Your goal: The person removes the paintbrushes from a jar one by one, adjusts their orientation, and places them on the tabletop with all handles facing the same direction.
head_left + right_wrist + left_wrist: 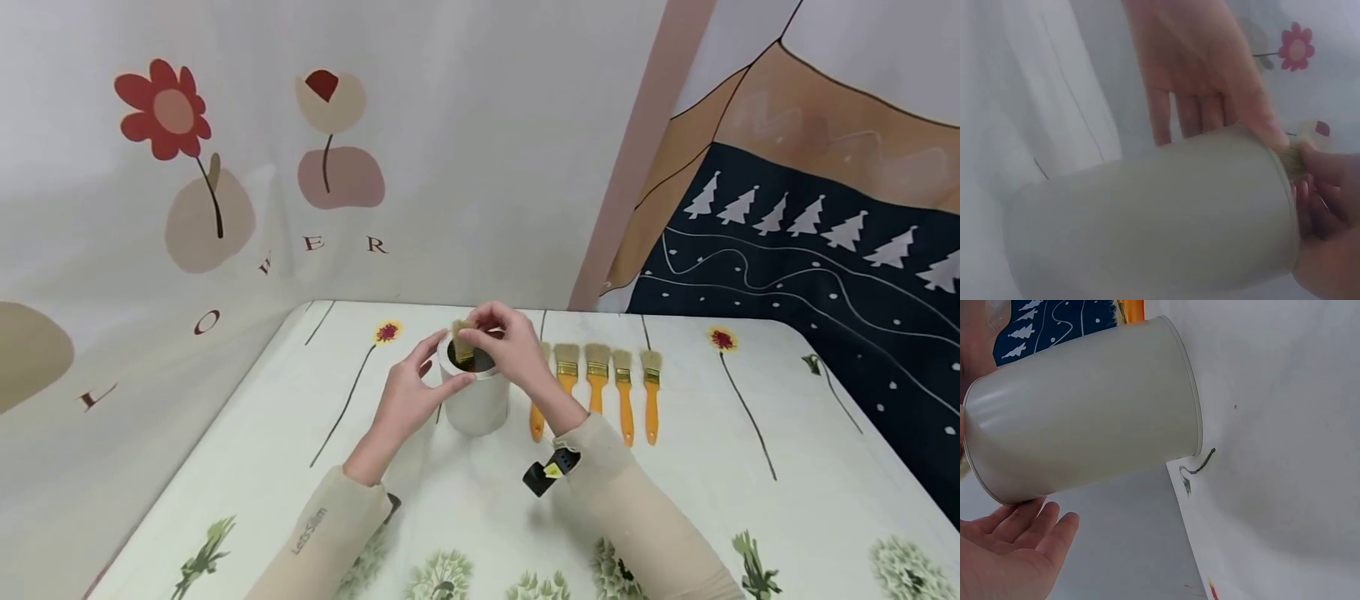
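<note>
A pale grey cylindrical container [476, 406] stands upright on the table, its open top facing up. My left hand [407, 393] steadies it at the rim, the thumb at the near side and the fingers along the left. In the left wrist view those fingers [1022, 525] touch its wall. Above the opening, my right hand [520, 348] pinches a paintbrush by its pale bristles [462, 337]. That brush points down into the container, so most of its handle is hidden. The bristles [1294, 160] also show between thumb and fingers in the right wrist view.
Several flat paintbrushes [597, 375] with orange handles lie in a row right of the container, bristles away from me; my right arm partly covers some. A flower-printed cloth [825, 467] covers the table. Printed curtains [480, 167] hang behind and at the sides.
</note>
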The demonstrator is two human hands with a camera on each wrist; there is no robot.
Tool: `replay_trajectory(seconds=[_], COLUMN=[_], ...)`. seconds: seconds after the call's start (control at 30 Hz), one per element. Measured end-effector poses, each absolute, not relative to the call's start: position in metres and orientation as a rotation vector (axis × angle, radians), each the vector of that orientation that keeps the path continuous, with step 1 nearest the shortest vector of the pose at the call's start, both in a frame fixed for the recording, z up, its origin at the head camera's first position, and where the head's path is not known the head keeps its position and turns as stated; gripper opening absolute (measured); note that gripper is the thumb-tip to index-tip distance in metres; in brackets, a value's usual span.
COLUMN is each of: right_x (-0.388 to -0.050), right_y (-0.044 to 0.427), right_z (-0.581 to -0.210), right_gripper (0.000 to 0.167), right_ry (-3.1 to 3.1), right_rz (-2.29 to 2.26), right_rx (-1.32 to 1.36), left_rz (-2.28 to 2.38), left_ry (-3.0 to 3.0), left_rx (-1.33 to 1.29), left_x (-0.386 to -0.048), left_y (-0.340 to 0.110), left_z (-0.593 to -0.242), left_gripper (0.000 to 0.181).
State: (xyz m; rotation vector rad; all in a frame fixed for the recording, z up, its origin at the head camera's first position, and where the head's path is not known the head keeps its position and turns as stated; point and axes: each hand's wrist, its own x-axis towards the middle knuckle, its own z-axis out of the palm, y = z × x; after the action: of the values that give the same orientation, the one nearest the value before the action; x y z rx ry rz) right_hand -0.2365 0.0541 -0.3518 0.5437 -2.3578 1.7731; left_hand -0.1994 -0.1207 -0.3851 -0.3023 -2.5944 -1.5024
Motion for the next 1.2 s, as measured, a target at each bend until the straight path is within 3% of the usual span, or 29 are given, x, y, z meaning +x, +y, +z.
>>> replay_trajectory(seconds=[0.37,0.5,0.7,1.2], right_x=[-0.243,-0.248,-0.248,-0.250], right_y=[0.113,0.146,0.196,0.294], right_z=[-0.310,-0.289,-0.270,-0.311], right_gripper=[0.008,0.015,0.008,0.013], right_ry=[-1.886,-1.754,-1.704,-1.896], right_rz=[2.256,2.255,2.219,2.076], right_rx=[0.327,0.314,0.245,-0.118], left_rz=[-1.526,-1.523,-1.524,-1.514], left_ry=[-2.586,-2.568,-2.552,-2.574], left_rx=[-0.265,-0.264,-0.273,-0.253], left_x=[-0.200,-0.201,-0.204,-0.203], left_y=[-0.123,-0.123,-0.122,-0.118], left_z=[-0.382,-0.381,-0.382,-0.384], left_gripper=[0.080,0.080,0.081,0.081])
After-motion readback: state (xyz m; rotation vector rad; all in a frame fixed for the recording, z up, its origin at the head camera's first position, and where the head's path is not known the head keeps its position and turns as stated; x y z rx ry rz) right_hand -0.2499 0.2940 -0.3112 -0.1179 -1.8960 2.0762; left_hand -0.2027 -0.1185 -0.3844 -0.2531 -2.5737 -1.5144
